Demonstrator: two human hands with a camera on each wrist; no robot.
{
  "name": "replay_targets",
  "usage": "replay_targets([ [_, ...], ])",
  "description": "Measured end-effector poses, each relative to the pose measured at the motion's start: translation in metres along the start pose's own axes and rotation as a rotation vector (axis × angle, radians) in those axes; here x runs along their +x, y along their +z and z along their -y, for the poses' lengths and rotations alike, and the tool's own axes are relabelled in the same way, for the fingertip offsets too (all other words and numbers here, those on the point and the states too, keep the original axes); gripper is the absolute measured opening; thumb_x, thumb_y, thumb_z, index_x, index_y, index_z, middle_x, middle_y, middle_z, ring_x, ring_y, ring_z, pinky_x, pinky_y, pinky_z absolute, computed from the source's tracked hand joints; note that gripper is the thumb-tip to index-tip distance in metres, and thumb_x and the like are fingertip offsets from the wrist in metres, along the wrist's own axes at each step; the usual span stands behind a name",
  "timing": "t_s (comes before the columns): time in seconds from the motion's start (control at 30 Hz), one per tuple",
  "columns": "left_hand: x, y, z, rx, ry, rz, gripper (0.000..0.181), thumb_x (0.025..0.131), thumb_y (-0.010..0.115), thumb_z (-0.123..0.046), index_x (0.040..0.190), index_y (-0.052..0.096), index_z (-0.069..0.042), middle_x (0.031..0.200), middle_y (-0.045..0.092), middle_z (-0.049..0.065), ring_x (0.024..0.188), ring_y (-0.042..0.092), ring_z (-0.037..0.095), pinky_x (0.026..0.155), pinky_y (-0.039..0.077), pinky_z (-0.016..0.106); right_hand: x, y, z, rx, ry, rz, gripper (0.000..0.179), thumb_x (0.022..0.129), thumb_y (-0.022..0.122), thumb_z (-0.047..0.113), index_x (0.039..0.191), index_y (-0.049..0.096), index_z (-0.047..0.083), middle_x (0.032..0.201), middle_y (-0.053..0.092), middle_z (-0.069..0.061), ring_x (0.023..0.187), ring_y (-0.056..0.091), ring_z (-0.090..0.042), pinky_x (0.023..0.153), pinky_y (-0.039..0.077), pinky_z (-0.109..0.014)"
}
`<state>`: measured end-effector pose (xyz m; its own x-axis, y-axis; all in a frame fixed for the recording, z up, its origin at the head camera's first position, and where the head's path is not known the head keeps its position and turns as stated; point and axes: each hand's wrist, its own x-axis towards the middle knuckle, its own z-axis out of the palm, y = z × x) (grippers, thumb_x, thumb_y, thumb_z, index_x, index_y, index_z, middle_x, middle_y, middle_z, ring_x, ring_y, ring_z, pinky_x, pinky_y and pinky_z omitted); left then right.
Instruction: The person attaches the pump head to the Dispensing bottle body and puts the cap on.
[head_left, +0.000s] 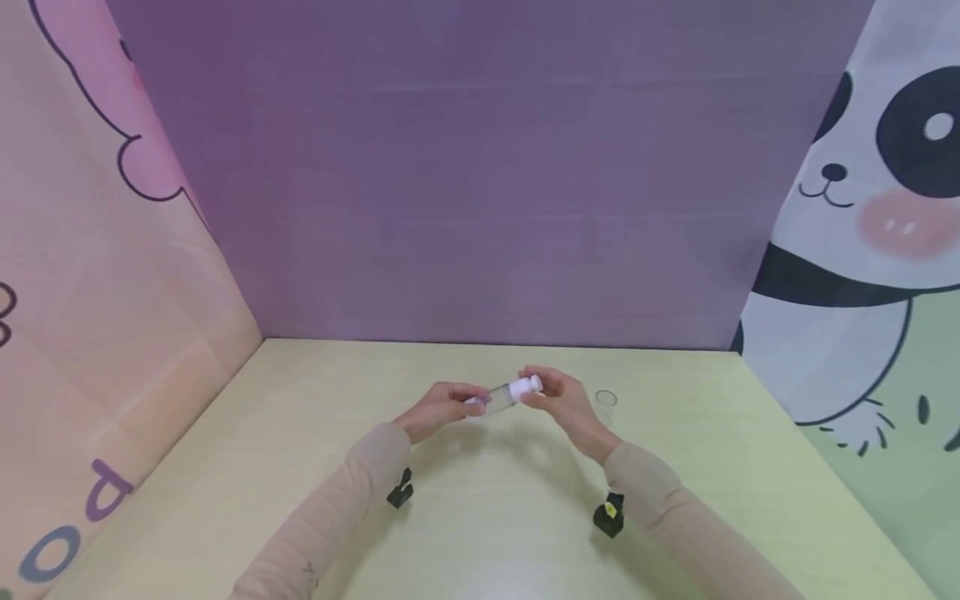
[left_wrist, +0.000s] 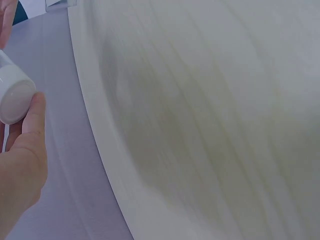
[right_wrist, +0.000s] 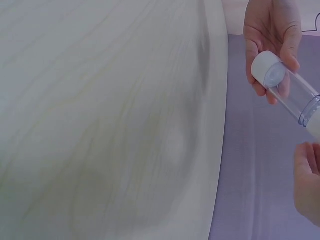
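One hand, the left (head_left: 438, 408), pinches the white base (right_wrist: 263, 65) of a clear bottle (head_left: 497, 401) tilted above the table (head_left: 495, 517); firm, light pressure there should keep the barrel from turning. To its right, the right hand (head_left: 566, 408) curves about the white top (head_left: 523, 387); whether it touches, I cannot tell. Effort along the bottle's axis would handle best. Farther right, a clear cylinder (head_left: 605, 408) stands just beside.

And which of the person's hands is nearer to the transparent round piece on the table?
Right. The right hand is just left of the transparent round piece, not touching it; the left hand is farther left, at the lower end of the clear-and-white cylindrical bottle.
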<state>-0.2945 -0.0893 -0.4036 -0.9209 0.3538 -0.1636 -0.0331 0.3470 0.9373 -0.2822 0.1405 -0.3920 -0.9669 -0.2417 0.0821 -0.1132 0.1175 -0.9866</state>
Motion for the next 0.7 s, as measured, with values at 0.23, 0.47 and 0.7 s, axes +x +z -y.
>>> replay_targets([
  [0.23, 0.0031, 0.0022, 0.0009, 0.006, -0.006, 0.001, 0.033, 0.085, 0.064, -0.028, 0.117, 0.063, -0.021, 0.126, 0.055, 0.003, 0.110, 0.050, 0.022, 0.096, 0.039, 0.045, -0.0011, -0.0027, 0.0019, 0.052, -0.048, 0.037, 0.043, 0.082, 0.066, 0.006, 0.123, 0.055, 0.005, 0.129, 0.054, -0.014, 0.123, 0.048, -0.023, 0.095, 0.044, -0.033],
  [0.47, 0.0037, 0.0027, 0.0003, 0.009, -0.001, -0.003, 0.033, 0.085, 0.065, -0.029, 0.117, 0.063, -0.021, 0.126, 0.056, 0.003, 0.110, 0.051, 0.022, 0.096, 0.039, 0.045, 0.0005, -0.0030, 0.0024, 0.045, -0.059, 0.026, 0.043, 0.080, 0.068, 0.007, 0.121, 0.056, 0.003, 0.125, 0.057, -0.013, 0.112, 0.054, -0.013, 0.090, 0.045, -0.029],
  [0.7, 0.0045, 0.0022, -0.0009, 0.015, -0.006, -0.004, 0.033, 0.084, 0.065, -0.029, 0.116, 0.064, -0.021, 0.128, 0.054, 0.003, 0.110, 0.050, 0.022, 0.096, 0.038, 0.047, 0.0026, -0.0027, 0.0013, 0.043, -0.031, 0.012, 0.043, 0.080, 0.067, 0.004, 0.121, 0.056, 0.002, 0.123, 0.059, -0.013, 0.101, 0.059, -0.010, 0.088, 0.047, -0.029],
])
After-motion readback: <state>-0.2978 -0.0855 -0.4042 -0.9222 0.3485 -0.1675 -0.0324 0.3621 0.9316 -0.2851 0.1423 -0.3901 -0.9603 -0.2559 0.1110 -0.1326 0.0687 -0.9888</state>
